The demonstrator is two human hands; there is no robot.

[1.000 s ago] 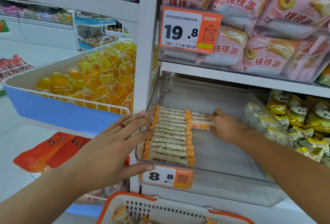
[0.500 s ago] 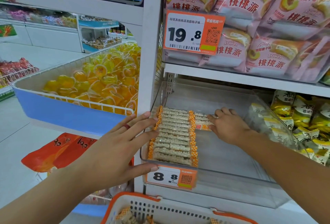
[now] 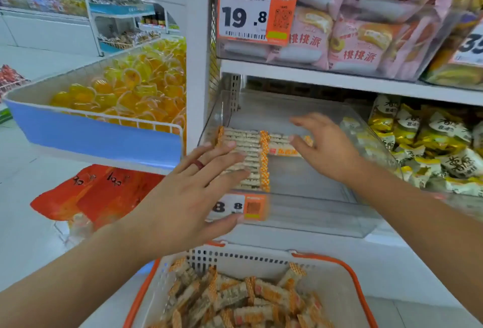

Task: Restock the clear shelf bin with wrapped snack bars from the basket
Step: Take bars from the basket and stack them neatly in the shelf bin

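The clear shelf bin (image 3: 316, 205) sits on the lower shelf. A neat row of wrapped snack bars (image 3: 248, 142) with orange ends lies along its left side, and a few more bars (image 3: 281, 146) lie beside it. My left hand (image 3: 185, 197) is open with fingers spread over the front of that row and a ring on one finger. Above the shorter stack hovers my right hand (image 3: 329, 147), open and holding nothing. Below the shelf, the white basket with an orange rim (image 3: 347, 273) holds several loose snack bars (image 3: 243, 301).
A blue-fronted wire bin of yellow jelly cups (image 3: 125, 92) juts out on the left. Pink cake packs (image 3: 366, 30) fill the upper shelf behind a 19.8 price tag (image 3: 254, 14). Yellow-and-white packs (image 3: 433, 142) lie right of the bin. Orange bags (image 3: 99, 192) lie lower left.
My right hand has lifted off the bars and spread its fingers. My left hand has slid right, over the row's front. The view has tipped down, showing more of the basket.
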